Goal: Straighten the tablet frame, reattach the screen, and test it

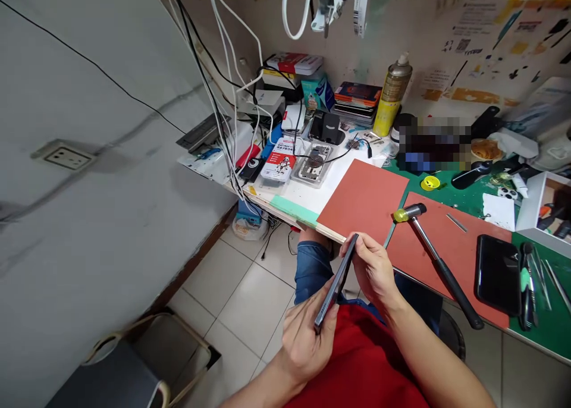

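Note:
A thin dark phone (335, 286) is held edge-on above my lap, just off the front of the bench. My left hand (307, 328) grips its lower end, fingers along one face and thumb on the other. At the upper end, my right hand (371, 262) pinches the phone near its corner. The phone's screen is mostly turned out of sight. On the bench nearby lie a hammer (435, 253) with a yellow-tipped head and black handle, and a second black phone (498, 274), flat on a reddish-brown mat (450, 241).
Another reddish mat (363, 200) lies nearest my hands. Behind it are an opened phone in a clear tray (314, 163), a battery box (279, 159) and a spray can (392, 96). Tweezers (543, 277) and a tool box (546, 212) are at right. Cables (225, 99) hang left; a folding chair (107, 372) stands below.

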A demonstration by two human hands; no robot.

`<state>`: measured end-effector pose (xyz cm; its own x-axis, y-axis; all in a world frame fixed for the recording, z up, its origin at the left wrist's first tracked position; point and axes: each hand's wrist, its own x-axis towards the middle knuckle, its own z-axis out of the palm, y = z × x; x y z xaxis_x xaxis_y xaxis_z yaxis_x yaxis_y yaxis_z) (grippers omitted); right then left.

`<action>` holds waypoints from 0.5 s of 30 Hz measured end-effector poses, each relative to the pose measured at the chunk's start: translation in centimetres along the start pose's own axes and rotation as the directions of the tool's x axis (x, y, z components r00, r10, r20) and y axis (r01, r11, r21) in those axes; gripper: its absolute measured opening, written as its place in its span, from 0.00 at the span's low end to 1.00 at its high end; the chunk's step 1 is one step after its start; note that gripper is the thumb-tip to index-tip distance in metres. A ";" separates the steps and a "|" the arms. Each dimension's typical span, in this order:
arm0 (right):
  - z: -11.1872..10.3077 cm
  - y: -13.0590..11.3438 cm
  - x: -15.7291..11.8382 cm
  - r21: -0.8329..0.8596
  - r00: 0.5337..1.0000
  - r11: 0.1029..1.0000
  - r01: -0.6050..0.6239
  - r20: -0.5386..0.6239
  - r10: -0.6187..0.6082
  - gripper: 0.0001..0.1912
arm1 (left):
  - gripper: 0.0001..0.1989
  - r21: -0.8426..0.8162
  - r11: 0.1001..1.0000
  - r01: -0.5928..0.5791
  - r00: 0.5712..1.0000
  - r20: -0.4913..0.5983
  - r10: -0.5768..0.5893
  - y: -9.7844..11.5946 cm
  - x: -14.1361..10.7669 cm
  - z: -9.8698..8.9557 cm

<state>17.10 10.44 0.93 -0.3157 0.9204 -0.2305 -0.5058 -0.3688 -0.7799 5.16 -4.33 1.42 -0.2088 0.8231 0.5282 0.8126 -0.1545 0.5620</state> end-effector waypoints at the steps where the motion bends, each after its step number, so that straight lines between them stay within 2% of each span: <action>1: 0.1 -0.2 -0.2 -0.002 1.000 1.000 0.005 -0.007 -0.005 0.19 | 0.15 -0.009 1.000 -0.012 1.000 0.000 0.012 0.1 0.2 -0.1; 6: 0.4 -0.9 -0.9 -0.001 0.999 0.999 0.037 -0.039 -0.037 0.17 | 0.16 -0.046 0.998 -0.044 0.999 -0.018 0.044 0.1 1.3 -0.9; 15: 0.5 -0.9 -1.3 -0.007 0.993 0.999 0.037 -0.112 -0.037 0.18 | 0.17 -0.077 0.992 -0.097 0.995 0.019 0.098 -0.2 2.1 -1.5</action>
<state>17.56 9.52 2.18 -0.2047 0.9423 -0.2648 -0.5115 -0.3336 -0.7918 3.75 -3.39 3.45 -0.1176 0.8140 0.5688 0.7847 -0.2748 0.5556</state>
